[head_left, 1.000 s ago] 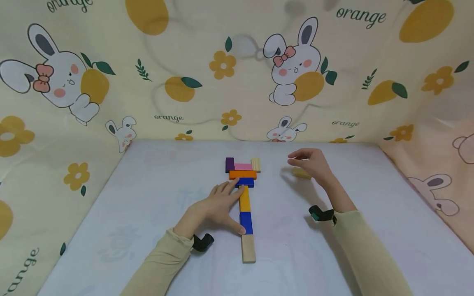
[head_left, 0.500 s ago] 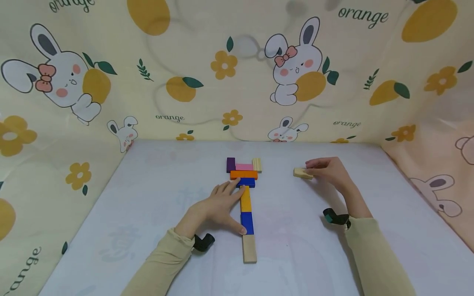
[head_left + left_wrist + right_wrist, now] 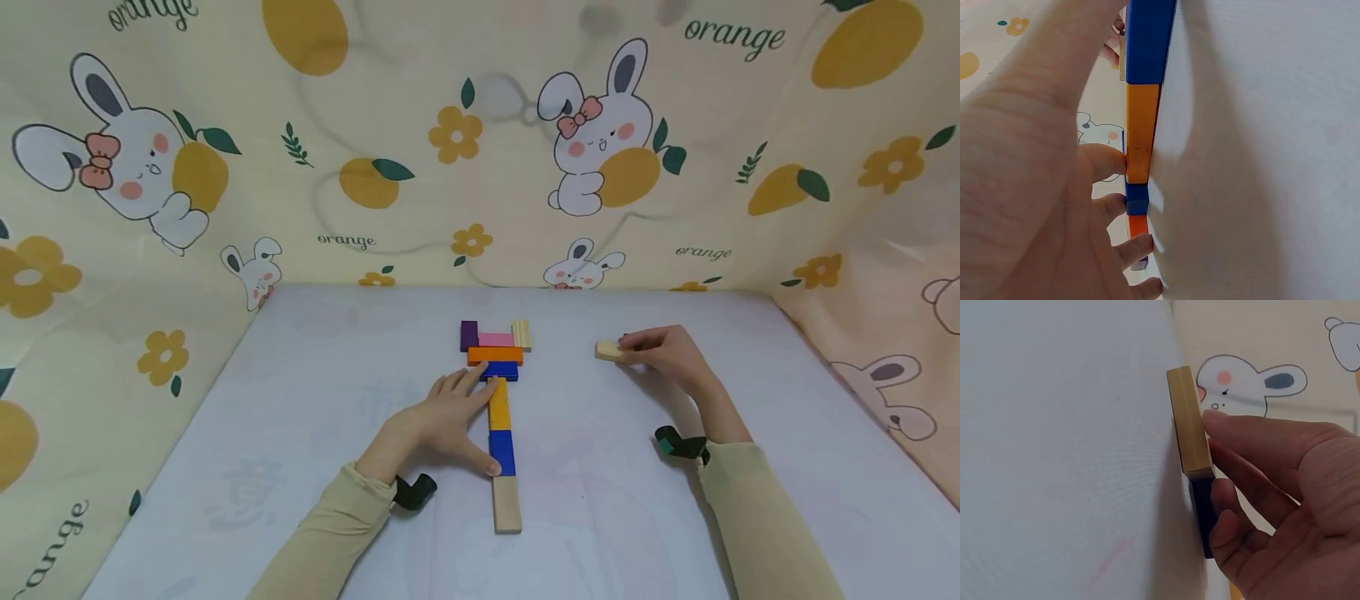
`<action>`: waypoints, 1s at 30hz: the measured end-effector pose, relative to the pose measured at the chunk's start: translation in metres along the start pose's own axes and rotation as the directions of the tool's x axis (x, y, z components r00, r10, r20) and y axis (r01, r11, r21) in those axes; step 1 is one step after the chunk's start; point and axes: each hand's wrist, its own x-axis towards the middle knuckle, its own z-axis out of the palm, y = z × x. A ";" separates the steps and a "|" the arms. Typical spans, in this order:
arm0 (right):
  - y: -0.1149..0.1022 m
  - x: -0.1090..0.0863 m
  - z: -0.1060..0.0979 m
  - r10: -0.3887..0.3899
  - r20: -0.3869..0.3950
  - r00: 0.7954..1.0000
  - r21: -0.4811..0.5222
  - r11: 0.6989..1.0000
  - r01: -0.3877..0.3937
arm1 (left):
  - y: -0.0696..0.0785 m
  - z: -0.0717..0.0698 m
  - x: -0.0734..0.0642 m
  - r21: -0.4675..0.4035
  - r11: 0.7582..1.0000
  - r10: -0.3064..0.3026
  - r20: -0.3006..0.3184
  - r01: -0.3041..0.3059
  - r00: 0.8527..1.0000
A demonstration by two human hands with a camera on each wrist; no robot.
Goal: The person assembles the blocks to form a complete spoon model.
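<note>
My left hand (image 3: pixel 442 417) lies with spread fingers along the left side of a row of blocks. Its thumb touches a blue block (image 3: pixel 502 454); the index finger reaches the yellow block (image 3: pixel 499 408). Other fingertips are by a crosswise blue block (image 3: pixel 504 372) and an orange block (image 3: pixel 1138 226). At the right, my right hand (image 3: pixel 671 358) pinches a plain wooden block (image 3: pixel 1190 422) low over the table; contact with the table is unclear. A dark block (image 3: pixel 1202 515) adjoins its end beside the curled fingers, nearly hidden in the head view.
Beyond the orange block stand a purple block (image 3: pixel 468 336), a pink block (image 3: pixel 496 340) and a ridged pale block (image 3: pixel 521 335). A plain wooden block (image 3: pixel 507 504) ends the row at the near side. A patterned cloth (image 3: pixel 420 125) hangs behind the white table (image 3: pixel 300 350).
My right hand has moved right and down onto the wooden block, which it now pinches. The left hand and the row of blocks have stayed in place.
</note>
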 end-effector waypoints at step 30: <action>0.000 0.005 0.009 0.058 0.051 0.997 0.010 0.998 -0.059 | -0.001 0.001 0.001 -0.002 1.000 0.010 -0.009 -0.011 1.000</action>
